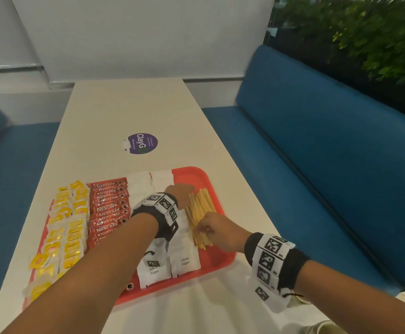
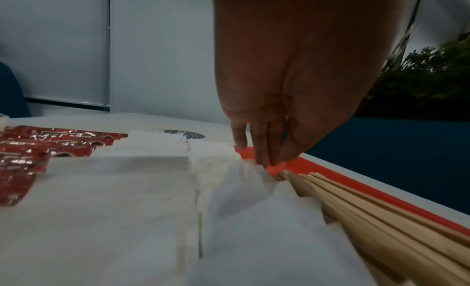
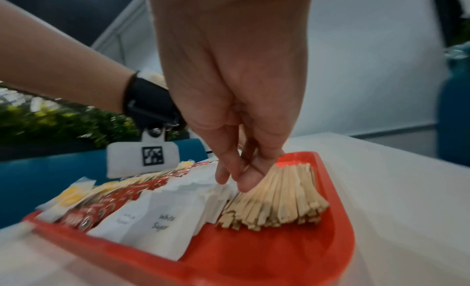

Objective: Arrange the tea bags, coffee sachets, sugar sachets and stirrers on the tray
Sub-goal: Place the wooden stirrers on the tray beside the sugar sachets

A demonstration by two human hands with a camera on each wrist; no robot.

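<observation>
A red tray [image 1: 220, 259] holds rows, left to right: yellow tea bags [image 1: 69, 227], red coffee sachets [image 1: 107, 208], white sugar sachets [image 1: 184, 259] and wooden stirrers [image 1: 200, 208]. My left hand [image 1: 181, 194] reaches over the sugar to the stirrers' far end. In the left wrist view its straight fingers [image 2: 262, 149] point down and touch a sugar sachet's edge [image 2: 244, 169] beside the stirrers [image 2: 381, 220]. My right hand [image 1: 208, 227] is over the stirrers' near half; its fingertips [image 3: 244, 177] rest on the bundle's left edge [image 3: 284, 193], next to the sugar [image 3: 162, 220].
The tray sits at the near end of a long white table [image 1: 129, 112] with a round purple sticker [image 1: 142, 143] beyond it. Blue benches flank the table on the right [image 1: 317, 165] and left [image 1: 16, 177]. Plants [image 1: 377, 32] stand behind the right bench.
</observation>
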